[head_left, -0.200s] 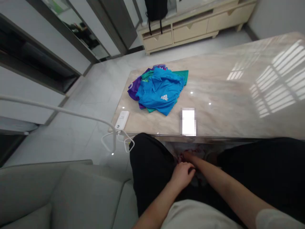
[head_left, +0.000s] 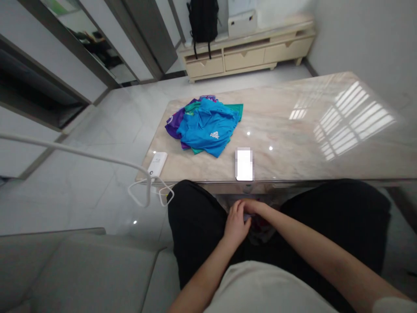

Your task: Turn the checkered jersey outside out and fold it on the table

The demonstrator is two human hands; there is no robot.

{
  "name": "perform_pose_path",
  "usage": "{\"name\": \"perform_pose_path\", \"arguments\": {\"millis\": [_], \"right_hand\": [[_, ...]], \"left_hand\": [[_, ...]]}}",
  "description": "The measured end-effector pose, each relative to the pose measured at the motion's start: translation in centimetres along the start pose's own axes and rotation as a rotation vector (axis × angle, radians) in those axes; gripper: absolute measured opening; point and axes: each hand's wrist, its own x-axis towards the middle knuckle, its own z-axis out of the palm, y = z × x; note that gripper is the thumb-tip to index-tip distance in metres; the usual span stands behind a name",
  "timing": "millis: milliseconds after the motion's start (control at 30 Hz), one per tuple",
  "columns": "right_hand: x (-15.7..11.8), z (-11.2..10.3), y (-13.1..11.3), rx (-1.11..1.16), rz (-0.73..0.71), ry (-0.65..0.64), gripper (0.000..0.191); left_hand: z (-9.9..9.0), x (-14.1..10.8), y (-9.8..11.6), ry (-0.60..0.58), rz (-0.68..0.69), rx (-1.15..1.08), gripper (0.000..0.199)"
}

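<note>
Between my knees, below the table edge, my left hand (head_left: pixel 236 222) and my right hand (head_left: pixel 254 206) meet. The fingers of my left hand are curled in, with the thumb toward the right. My right hand reaches across to touch the left fingertips, its own fingers bent and partly hidden. A pale lilac piece (head_left: pixel 248 216) shows between the hands, too small to name. Under them hangs something dark red and whitish (head_left: pixel 260 227), dim and blurred. On the table lies a pile of clothes, a blue shirt (head_left: pixel 208 126) on top, purple and green cloth beneath.
A phone with a blurred screen (head_left: pixel 244 164) lies near the front edge of the marble table (head_left: pixel 280 161). A white power bank (head_left: pixel 158 164) with a white cable (head_left: pixel 132 202) sits at the left corner. A grey sofa (head_left: pixel 87 269) stands at left.
The view has shifted, showing more of the far cabinet. My hands have come up and closer together, and the lilac piece now shows between them.
</note>
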Motion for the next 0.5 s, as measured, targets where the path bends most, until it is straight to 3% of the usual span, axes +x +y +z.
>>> {"name": "perform_pose_path", "arguments": {"millis": [100,167,233,300,333,400,467,500], "right_hand": [[-3.3,-2.3,-2.8,-0.371,0.005,-0.169,0.022],[-6.7,-3.7,-4.8,-0.492,-0.033,-0.232,0.021],[-10.5,-4.8,-6.7,-0.481,-0.104,-0.318,0.03],[-13.6,-6.0,-8.5,-0.268,-0.191,-0.408,0.04],[-14.7,-6.7,-9.1,-0.09,-0.234,-0.38,0.043],[-16.1,-8.3,-9.8,0.276,-0.302,-0.175,0.043],[-16.7,-9.7,-9.3,0.487,-0.309,0.077,0.04],[-16.8,-10.2,-8.6,0.535,-0.286,0.128,0.043]], "left_hand": [[-0.6,0.4,0.3,0.083,0.046,-0.189,0.076],[-0.8,0.5,0.9,0.02,0.104,-0.372,0.071],[-0.9,0.2,2.1,-0.077,0.162,-0.504,0.05],[-1.2,-0.5,3.9,-0.168,0.201,-0.571,0.028],[-1.6,-1.1,5.0,-0.21,0.214,-0.596,0.028],[-2.7,-2.5,7.2,-0.266,0.219,-0.653,0.035],[-4.3,-4.1,9.1,-0.275,0.205,-0.721,0.042],[-5.1,-4.8,9.7,-0.269,0.192,-0.754,0.045]]}}
